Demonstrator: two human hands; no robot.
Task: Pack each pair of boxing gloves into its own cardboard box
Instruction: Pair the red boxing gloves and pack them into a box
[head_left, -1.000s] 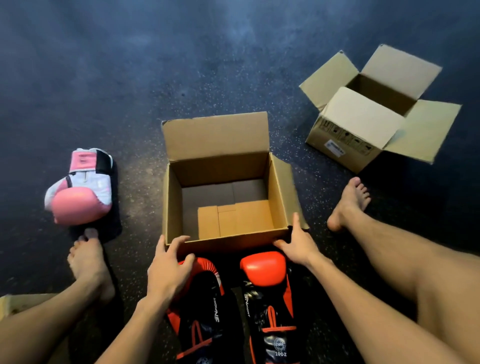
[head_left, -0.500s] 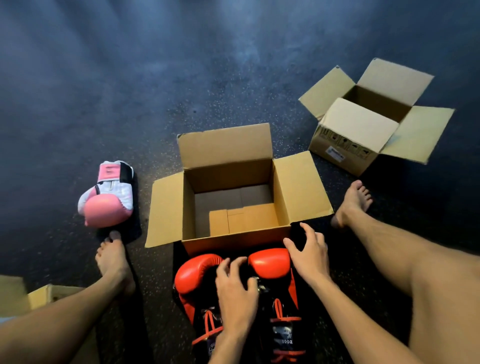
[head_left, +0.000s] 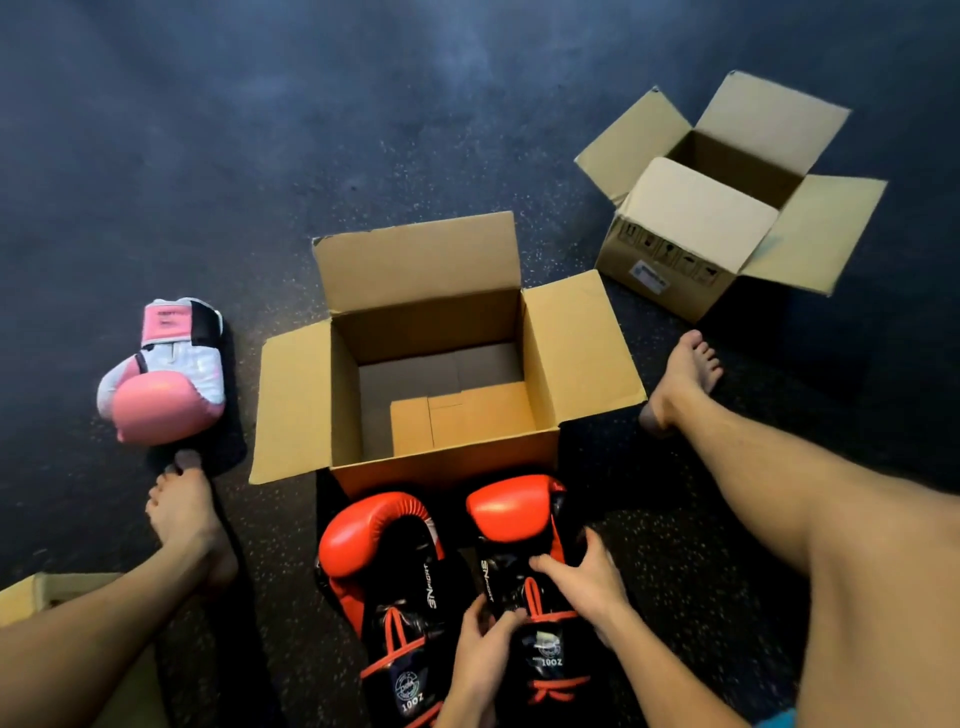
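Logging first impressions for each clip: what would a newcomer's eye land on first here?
The bright red and black glove at bottom centre draws the eye, gripped by the left hand and right hand, with its twin glove beside it. Just beyond stands the open cardboard box, with nothing packed in it. A pink and white glove lies on the floor at left.

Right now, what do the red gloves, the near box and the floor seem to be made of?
The red gloves: glossy leather or imitation leather, going by the sheen on the padding; I cannot tell which. The near box: matte brown cardboard, with creased flaps. The floor: dark, matte, pale-speckled, possibly rubber matting.
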